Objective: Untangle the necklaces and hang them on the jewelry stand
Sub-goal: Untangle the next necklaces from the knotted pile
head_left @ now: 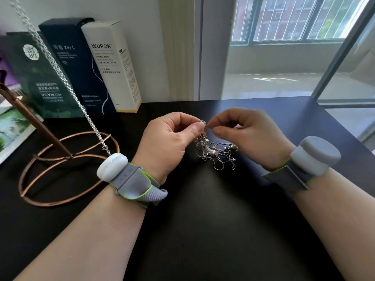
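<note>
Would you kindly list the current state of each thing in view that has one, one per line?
Left hand: pinching a strand of the tangle.
Right hand: fingertips pinched together at the tangle's top.
Tangled necklaces: still knotted, lifted partly off the table.
Silver chain: already hanging, untangled.
Jewelry stand: upright on the table.
Boxes: standing, closed.

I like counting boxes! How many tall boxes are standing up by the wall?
2. The dark blue box stands against the wall, and the white WUPOK box stands right beside it, nearer the window. A flat green mask packet leans to their left; more could hide behind it.
</note>
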The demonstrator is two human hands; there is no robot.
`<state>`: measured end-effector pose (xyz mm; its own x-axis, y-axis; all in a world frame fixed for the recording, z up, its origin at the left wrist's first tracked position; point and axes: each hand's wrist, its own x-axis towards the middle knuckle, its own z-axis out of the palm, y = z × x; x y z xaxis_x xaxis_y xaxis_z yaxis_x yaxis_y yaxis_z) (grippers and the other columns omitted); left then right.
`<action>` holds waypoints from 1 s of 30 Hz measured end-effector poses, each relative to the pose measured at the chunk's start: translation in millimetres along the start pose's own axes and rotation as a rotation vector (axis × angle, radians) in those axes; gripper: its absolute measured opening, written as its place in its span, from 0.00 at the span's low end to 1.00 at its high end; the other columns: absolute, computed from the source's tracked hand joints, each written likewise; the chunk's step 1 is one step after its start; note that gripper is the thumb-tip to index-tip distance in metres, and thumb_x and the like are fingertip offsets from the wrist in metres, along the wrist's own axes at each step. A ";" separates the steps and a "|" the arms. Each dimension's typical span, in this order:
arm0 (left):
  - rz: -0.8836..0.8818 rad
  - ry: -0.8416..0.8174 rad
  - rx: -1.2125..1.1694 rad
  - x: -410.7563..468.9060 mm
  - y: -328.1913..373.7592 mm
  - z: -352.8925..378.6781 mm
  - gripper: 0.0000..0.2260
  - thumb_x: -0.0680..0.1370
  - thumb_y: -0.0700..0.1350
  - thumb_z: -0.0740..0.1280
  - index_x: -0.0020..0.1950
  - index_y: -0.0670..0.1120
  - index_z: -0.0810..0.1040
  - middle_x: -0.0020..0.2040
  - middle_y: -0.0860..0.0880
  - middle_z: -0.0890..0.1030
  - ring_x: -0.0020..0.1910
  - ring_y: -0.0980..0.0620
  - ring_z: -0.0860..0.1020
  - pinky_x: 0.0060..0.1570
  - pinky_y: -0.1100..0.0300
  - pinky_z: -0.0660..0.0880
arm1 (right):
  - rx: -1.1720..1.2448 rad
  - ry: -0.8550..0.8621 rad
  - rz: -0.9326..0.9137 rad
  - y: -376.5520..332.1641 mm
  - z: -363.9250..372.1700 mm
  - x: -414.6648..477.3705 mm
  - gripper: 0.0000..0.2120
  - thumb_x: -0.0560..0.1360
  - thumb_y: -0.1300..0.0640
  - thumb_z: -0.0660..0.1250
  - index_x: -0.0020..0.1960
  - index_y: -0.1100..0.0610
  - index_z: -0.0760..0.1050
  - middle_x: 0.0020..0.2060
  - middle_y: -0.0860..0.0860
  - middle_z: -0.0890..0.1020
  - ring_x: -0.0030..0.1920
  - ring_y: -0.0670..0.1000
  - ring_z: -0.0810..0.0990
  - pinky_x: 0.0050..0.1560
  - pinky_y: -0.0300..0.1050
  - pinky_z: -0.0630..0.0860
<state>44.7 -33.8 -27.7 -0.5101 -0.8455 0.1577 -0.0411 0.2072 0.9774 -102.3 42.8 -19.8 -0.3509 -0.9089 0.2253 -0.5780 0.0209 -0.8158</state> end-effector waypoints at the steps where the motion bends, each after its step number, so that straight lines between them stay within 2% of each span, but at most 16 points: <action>1: -0.007 -0.004 -0.035 -0.3 1.4 0.4 0.01 0.73 0.40 0.71 0.41 0.45 0.82 0.35 0.49 0.82 0.34 0.57 0.77 0.35 0.67 0.73 | 0.054 -0.022 0.015 -1.6 -0.4 -0.8 0.08 0.70 0.60 0.72 0.43 0.47 0.82 0.35 0.44 0.83 0.34 0.38 0.77 0.39 0.29 0.71; 6: -0.070 -0.023 -0.220 -1.4 6.9 -0.2 0.04 0.73 0.39 0.69 0.40 0.46 0.81 0.33 0.51 0.82 0.34 0.54 0.77 0.38 0.59 0.72 | 0.248 -0.111 0.083 -7.0 -0.8 -3.0 0.12 0.67 0.68 0.72 0.44 0.53 0.82 0.36 0.49 0.83 0.34 0.42 0.78 0.37 0.32 0.74; 11: -0.142 -0.066 -0.430 -1.8 13.3 -2.1 0.02 0.71 0.39 0.68 0.42 0.42 0.79 0.33 0.48 0.83 0.32 0.52 0.80 0.37 0.59 0.76 | 0.328 -0.074 0.079 -8.6 -4.5 -3.6 0.16 0.66 0.75 0.64 0.40 0.56 0.81 0.35 0.51 0.82 0.35 0.44 0.77 0.37 0.33 0.73; 13: -0.168 -0.084 -0.480 -1.4 14.3 -3.4 0.05 0.69 0.41 0.68 0.43 0.42 0.79 0.34 0.47 0.83 0.33 0.51 0.81 0.37 0.60 0.77 | 0.386 -0.075 0.076 -9.0 -5.9 -3.8 0.14 0.65 0.74 0.64 0.39 0.58 0.80 0.34 0.51 0.82 0.34 0.44 0.78 0.35 0.33 0.72; 16: -0.205 -0.097 -0.504 -0.6 14.8 -4.1 0.04 0.71 0.40 0.67 0.43 0.41 0.79 0.35 0.46 0.84 0.32 0.51 0.81 0.35 0.61 0.78 | 0.479 -0.109 0.082 -10.6 -5.6 -5.0 0.09 0.61 0.66 0.69 0.40 0.58 0.81 0.34 0.52 0.83 0.34 0.46 0.79 0.34 0.33 0.73; 19: -0.230 -0.101 -0.506 -0.6 14.8 -3.5 0.03 0.73 0.39 0.66 0.44 0.41 0.78 0.36 0.45 0.84 0.32 0.51 0.81 0.35 0.61 0.78 | 0.462 -0.132 0.096 -11.1 -2.5 -5.2 0.10 0.61 0.64 0.75 0.42 0.58 0.82 0.37 0.55 0.83 0.38 0.50 0.81 0.45 0.45 0.80; 20: -0.235 -0.101 -0.507 -0.5 14.6 -3.4 0.03 0.74 0.39 0.66 0.44 0.41 0.78 0.36 0.45 0.84 0.33 0.51 0.81 0.35 0.60 0.79 | 0.457 -0.127 0.106 -11.3 -1.7 -5.2 0.10 0.62 0.64 0.76 0.43 0.58 0.82 0.37 0.56 0.83 0.38 0.51 0.81 0.48 0.48 0.79; 25: -0.261 -0.080 -0.517 1.2 13.8 -4.5 0.03 0.74 0.39 0.66 0.44 0.41 0.79 0.38 0.44 0.84 0.35 0.49 0.83 0.39 0.58 0.80 | 0.472 -0.094 0.136 -9.1 0.7 -2.8 0.07 0.66 0.66 0.73 0.43 0.60 0.82 0.33 0.54 0.83 0.31 0.49 0.78 0.38 0.42 0.77; 30: -0.257 -0.072 -0.505 1.4 13.2 -4.8 0.04 0.74 0.38 0.65 0.45 0.39 0.79 0.41 0.42 0.84 0.39 0.47 0.83 0.43 0.55 0.80 | 0.453 -0.093 0.146 -7.7 3.4 -0.7 0.10 0.66 0.70 0.72 0.45 0.60 0.80 0.31 0.53 0.82 0.29 0.49 0.77 0.36 0.42 0.76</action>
<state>47.6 -34.7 -13.9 -0.5960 -0.7984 -0.0863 0.2350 -0.2762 0.9319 -95.0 41.8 -15.5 -0.3248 -0.9439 0.0594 -0.1418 -0.0135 -0.9898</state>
